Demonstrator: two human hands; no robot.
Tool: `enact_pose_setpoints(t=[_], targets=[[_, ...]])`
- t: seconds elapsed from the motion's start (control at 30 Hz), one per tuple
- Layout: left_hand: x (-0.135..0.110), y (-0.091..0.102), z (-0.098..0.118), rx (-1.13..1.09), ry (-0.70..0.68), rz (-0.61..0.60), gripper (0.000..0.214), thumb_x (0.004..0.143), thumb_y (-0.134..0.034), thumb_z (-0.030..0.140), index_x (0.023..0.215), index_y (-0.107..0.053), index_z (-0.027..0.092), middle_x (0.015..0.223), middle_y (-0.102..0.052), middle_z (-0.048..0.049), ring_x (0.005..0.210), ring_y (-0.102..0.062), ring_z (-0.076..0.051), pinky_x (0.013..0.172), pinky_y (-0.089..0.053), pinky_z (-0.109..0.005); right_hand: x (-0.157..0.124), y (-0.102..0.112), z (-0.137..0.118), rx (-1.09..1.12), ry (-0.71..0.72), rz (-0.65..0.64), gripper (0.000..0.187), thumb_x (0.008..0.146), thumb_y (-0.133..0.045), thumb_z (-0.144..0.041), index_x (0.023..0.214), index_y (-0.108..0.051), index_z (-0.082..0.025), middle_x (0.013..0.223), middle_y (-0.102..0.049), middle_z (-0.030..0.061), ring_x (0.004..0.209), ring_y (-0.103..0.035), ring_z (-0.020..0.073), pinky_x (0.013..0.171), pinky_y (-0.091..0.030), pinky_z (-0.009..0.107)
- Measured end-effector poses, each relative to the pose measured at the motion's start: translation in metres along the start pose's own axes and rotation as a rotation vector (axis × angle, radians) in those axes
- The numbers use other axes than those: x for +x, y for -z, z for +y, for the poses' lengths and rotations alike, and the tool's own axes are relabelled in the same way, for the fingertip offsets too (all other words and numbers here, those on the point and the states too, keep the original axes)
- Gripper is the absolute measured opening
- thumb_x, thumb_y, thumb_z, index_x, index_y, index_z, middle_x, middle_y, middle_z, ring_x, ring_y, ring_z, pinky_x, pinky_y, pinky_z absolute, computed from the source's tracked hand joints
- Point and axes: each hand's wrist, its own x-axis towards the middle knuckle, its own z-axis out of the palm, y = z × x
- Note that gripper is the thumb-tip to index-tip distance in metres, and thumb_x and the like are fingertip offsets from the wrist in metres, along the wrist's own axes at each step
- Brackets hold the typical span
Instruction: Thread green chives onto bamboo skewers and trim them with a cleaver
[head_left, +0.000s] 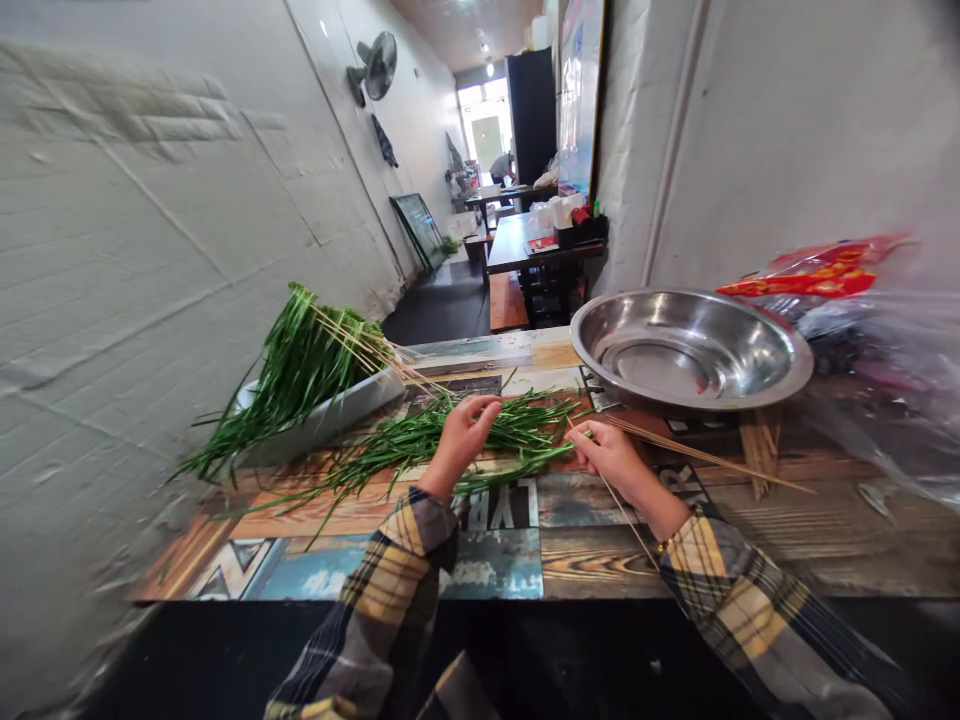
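Note:
My left hand [463,432] rests on a loose pile of green chives [420,445] spread on the patterned table [495,560], its fingers curled down onto the leaves. My right hand [609,452] is closed on a thin bamboo skewer [626,515], at the right end of the chive pile. More bamboo skewers [705,455] lie on the table to the right of that hand. At the left, a white tray [330,415] holds a heap of skewered chives [300,365] with stick ends jutting out.
A large steel basin [690,345] stands at the back right of the table. Plastic bags [862,330] lie at the far right. A white wall runs along the left. Beyond are dark tables, a bench and a person far off.

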Motion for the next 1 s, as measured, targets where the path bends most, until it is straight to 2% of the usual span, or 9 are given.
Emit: enact_pose_setpoints(t=[0.1,0.2,0.27,0.37,0.47,0.57,0.73,0.9,1.0], targets=[[0.024,0.005,0.003,0.024,0.007,0.031,0.030,0.087,-0.049,0.035,0.095,-0.070,0.015,0.094,-0.069,-0.0077,0.085,-0.062,-0.017,0.074,-0.048,-0.028,0.002,-0.002,-0.001,-0.063,0.022,0.015,0.030,0.081,-0.053,-0.047,0.078,-0.060,-0.017,0.050,-0.055,-0.0044,0.037,-0.045,0.0073,0.040,-0.033,0.019],[0.041,0.001,0.011,0.127,-0.053,-0.023,0.029,0.086,-0.048,0.031,0.096,-0.070,0.015,0.090,-0.068,-0.0067,0.079,-0.060,-0.016,0.072,-0.047,-0.027,0.003,-0.002,-0.002,-0.117,0.035,0.041,0.029,0.081,-0.054,-0.045,0.077,-0.061,-0.017,0.049,-0.055,-0.0041,0.038,-0.046,0.0076,0.040,-0.033,0.018],[0.049,-0.013,0.018,0.217,-0.115,-0.141,0.025,0.085,-0.049,0.027,0.092,-0.071,0.016,0.086,-0.067,-0.0059,0.076,-0.060,-0.015,0.072,-0.046,-0.026,0.003,-0.002,-0.003,-0.112,0.016,0.051,0.030,0.082,-0.052,-0.046,0.079,-0.063,-0.018,0.048,-0.056,-0.0042,0.037,-0.047,0.0081,0.039,-0.032,0.019],[0.053,-0.044,0.027,0.391,-0.181,-0.318,0.021,0.083,-0.052,0.024,0.087,-0.071,0.019,0.086,-0.066,-0.0056,0.081,-0.060,-0.016,0.076,-0.045,-0.028,0.003,0.000,-0.005,-0.111,-0.003,0.073,0.031,0.083,-0.051,-0.046,0.080,-0.064,-0.018,0.048,-0.056,-0.0043,0.035,-0.048,0.0088,0.039,-0.033,0.019],[0.048,-0.071,0.030,0.543,-0.200,-0.375,0.018,0.082,-0.056,0.029,0.090,-0.070,0.019,0.090,-0.065,-0.0079,0.087,-0.059,-0.020,0.078,-0.045,-0.031,0.003,0.001,-0.007,-0.136,-0.015,0.095,0.029,0.084,-0.050,-0.044,0.078,-0.063,-0.019,0.047,-0.056,-0.0047,0.034,-0.048,0.0090,0.038,-0.034,0.020],[0.042,-0.081,0.027,0.640,-0.232,-0.368,0.019,0.081,-0.057,0.030,0.092,-0.068,0.018,0.095,-0.063,-0.0104,0.091,-0.058,-0.024,0.078,-0.044,-0.034,0.003,0.002,-0.007,-0.156,0.001,0.098,0.027,0.084,-0.049,-0.042,0.077,-0.062,-0.019,0.048,-0.056,-0.0050,0.036,-0.049,0.0088,0.040,-0.035,0.019],[0.040,-0.068,0.012,0.730,-0.190,-0.324,0.023,0.088,-0.044,0.022,0.085,-0.066,0.017,0.096,-0.063,-0.0106,0.092,-0.058,-0.023,0.075,-0.040,-0.035,0.004,0.001,-0.006,-0.136,-0.008,0.083,0.028,0.085,-0.047,-0.041,0.078,-0.062,-0.019,0.049,-0.056,-0.0049,0.035,-0.048,0.0084,0.038,-0.033,0.019],[0.031,-0.044,-0.002,0.737,-0.190,-0.312,0.017,0.086,-0.047,0.020,0.083,-0.063,0.019,0.097,-0.063,-0.0068,0.094,-0.056,-0.022,0.074,-0.038,-0.034,0.004,0.000,-0.006,-0.067,-0.015,0.079,0.028,0.084,-0.048,-0.042,0.078,-0.061,-0.019,0.049,-0.055,-0.0055,0.034,-0.046,0.0077,0.036,-0.032,0.019],[0.018,-0.040,-0.005,0.724,-0.223,-0.304,0.015,0.086,-0.046,0.020,0.083,-0.061,0.019,0.095,-0.063,-0.0068,0.093,-0.056,-0.022,0.075,-0.038,-0.034,0.004,-0.001,-0.007,-0.040,-0.006,0.079,0.029,0.084,-0.049,-0.043,0.080,-0.062,-0.018,0.050,-0.055,-0.0055,0.034,-0.045,0.0070,0.036,-0.031,0.018]])
